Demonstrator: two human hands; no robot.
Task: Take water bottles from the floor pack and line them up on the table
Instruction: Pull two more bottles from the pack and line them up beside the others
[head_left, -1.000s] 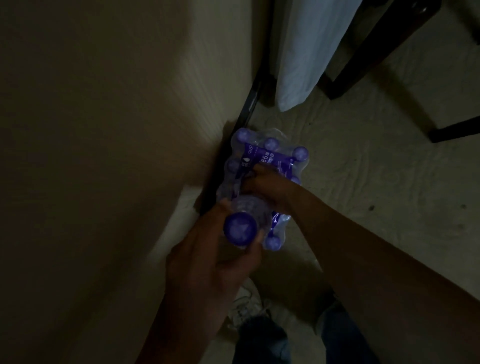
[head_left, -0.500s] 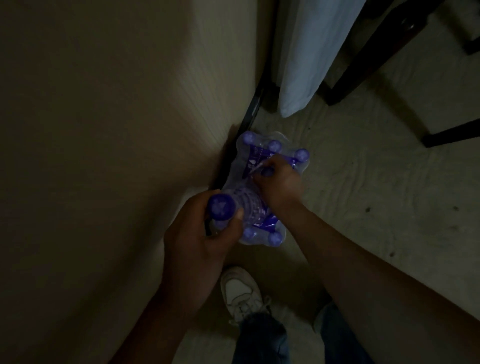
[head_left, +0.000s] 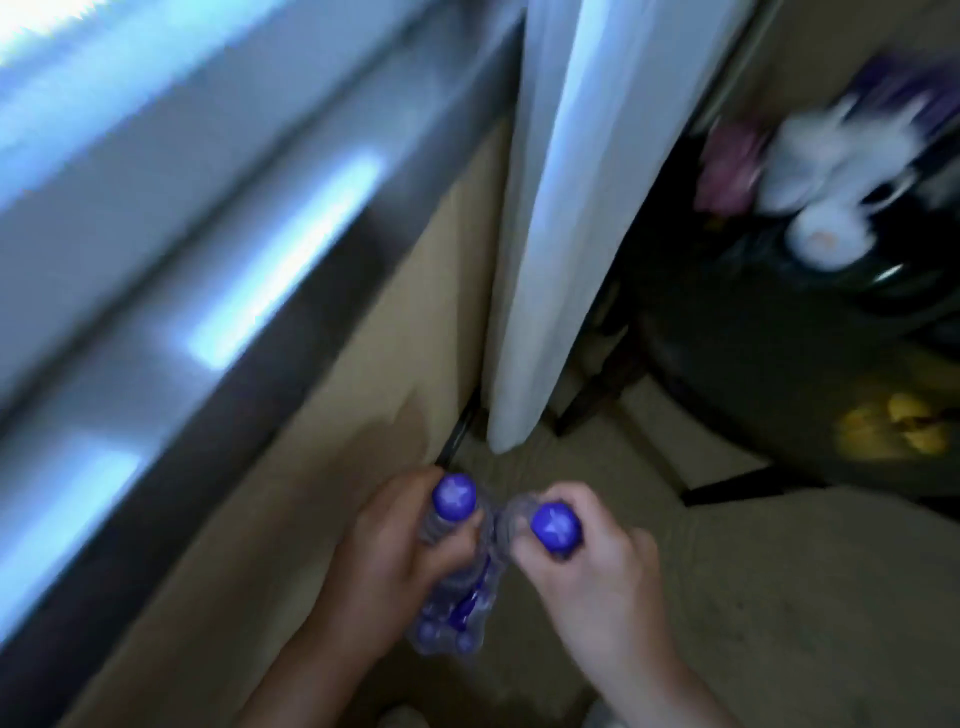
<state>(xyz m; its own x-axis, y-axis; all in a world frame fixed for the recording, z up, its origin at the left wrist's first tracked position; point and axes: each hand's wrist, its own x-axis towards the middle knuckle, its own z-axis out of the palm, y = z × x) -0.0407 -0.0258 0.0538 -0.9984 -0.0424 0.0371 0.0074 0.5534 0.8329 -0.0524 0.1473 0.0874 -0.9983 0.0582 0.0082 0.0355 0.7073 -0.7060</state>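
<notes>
My left hand grips a clear water bottle with a purple cap by its neck. My right hand grips a second purple-capped bottle the same way. Both bottles are upright and lifted, side by side, almost touching. Below and between my hands, the plastic-wrapped floor pack with more purple caps lies on the floor. The beige table runs along the left, its edge just left of my left hand. The picture is blurred by motion.
A white cloth hangs down ahead. A dark chair with a white plush toy and something yellow stands at the right. A bright window strip borders the table's far side.
My right hand has pulled a second bottle out of the pack. Both hands rose with their bottles, and my view swung up from the floor toward the table and window.
</notes>
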